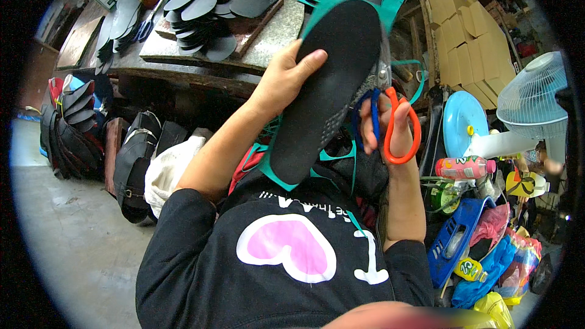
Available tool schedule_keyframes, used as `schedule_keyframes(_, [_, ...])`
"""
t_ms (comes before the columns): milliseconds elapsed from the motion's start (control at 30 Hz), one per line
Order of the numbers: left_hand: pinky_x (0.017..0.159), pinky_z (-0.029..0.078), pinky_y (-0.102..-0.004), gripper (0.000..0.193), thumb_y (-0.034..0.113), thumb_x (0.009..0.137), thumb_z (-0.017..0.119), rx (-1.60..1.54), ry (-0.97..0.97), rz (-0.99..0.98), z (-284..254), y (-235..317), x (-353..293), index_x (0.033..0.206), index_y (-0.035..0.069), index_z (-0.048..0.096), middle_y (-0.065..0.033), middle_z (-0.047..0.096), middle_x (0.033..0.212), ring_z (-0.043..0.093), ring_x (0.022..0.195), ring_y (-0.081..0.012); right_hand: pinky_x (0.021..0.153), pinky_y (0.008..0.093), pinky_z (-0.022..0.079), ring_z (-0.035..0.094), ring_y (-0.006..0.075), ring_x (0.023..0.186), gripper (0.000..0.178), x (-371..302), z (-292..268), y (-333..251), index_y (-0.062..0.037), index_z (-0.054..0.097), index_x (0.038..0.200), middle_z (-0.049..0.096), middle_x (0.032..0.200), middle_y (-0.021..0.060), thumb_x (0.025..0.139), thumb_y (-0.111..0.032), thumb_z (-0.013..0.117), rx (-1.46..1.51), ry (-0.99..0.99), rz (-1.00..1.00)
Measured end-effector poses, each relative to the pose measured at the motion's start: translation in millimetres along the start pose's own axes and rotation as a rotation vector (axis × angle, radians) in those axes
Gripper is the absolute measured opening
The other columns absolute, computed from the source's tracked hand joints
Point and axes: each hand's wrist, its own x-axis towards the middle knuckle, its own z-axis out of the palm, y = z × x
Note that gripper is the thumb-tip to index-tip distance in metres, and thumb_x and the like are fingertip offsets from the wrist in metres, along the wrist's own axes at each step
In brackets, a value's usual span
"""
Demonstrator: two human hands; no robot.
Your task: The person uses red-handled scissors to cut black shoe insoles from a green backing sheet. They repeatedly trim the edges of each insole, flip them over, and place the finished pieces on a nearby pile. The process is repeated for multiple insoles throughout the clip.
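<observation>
A long black shoe insole [344, 39] is held up in front of me, with teal sheet material [326, 7] sticking out past its toe and heel. My left hand [281, 82] grips its left edge, thumb lying on the black face and fingers hidden behind. At its right edge, my right hand [393, 123] has its fingers through the handles of a pair of scissors [417, 131], one loop orange and one blue. The scissor blades are at the insole's margin, partly hidden. A thin teal strip [420, 82] curls off beside them.
Stacked dark insoles [210, 3] and blue-handled scissors [146, 27] lie on the workbench [183, 61] ahead. Cut teal sheets [395, 0] are at its right end. Cardboard pieces [469, 36], a fan [533, 94], bottles and a blue plastic basket [458, 237] crowd my right.
</observation>
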Motion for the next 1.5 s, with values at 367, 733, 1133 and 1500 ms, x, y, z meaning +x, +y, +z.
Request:
schedule_keyframes(367, [0.065,0.049,-0.0242,0.037,0.031,0.092,0.059,0.23,-0.118,-0.039,-19.0,4.4,-0.2,0.107,-0.003,0.056,-0.004,0.062,0.086,0.057,0.073,-0.0084,0.04,0.0232,0.038,0.045,0.0132,0.039,0.088,-4.0,-13.9,4.1,-0.0029,0.052,0.097,0.048,0.05,0.0036,0.074,-0.084,0.029,0.022,-0.083,0.022])
schedule_keyframes(733, [0.067,0.046,-0.0241,0.041,0.032,0.091,0.06,0.366,-0.247,-0.035,-39.5,3.9,-6.3,0.109,-0.005,0.056,-0.0018,0.06,0.085,0.053,0.077,-0.0079,0.042,0.0216,0.038,0.045,0.0122,0.041,0.089,-15.1,-18.5,-0.8,-0.0001,0.051,0.096,0.048,0.051,0.0025,0.073,-0.084,0.032,0.024,-0.165,0.084])
schedule_keyframes(1133, [0.084,0.044,-0.0262,0.043,0.024,0.089,0.063,0.496,-0.445,-0.167,-62.2,20.5,-7.2,0.12,-0.004,0.052,-0.0028,0.062,0.102,0.052,0.094,-0.0091,0.035,0.0182,0.031,0.038,0.0073,0.035,0.089,-30.5,-32.4,-6.9,-0.0004,0.05,0.093,0.044,0.046,-0.0013,0.071,-0.085,0.033,-0.018,-0.236,0.203])
schedule_keyframes(1500, [0.091,0.045,-0.0336,0.052,0.037,0.093,0.051,-0.279,-0.476,-0.185,-87.9,-0.9,0.5,0.123,-0.005,0.051,-0.0121,0.062,0.108,0.058,0.1,-0.0151,0.032,0.0177,0.03,0.039,0.0068,0.032,0.081,-39.6,-38.3,4.6,-0.0009,0.049,0.091,0.044,0.044,-0.0028,0.076,-0.08,0.036,0.063,-0.238,0.261])
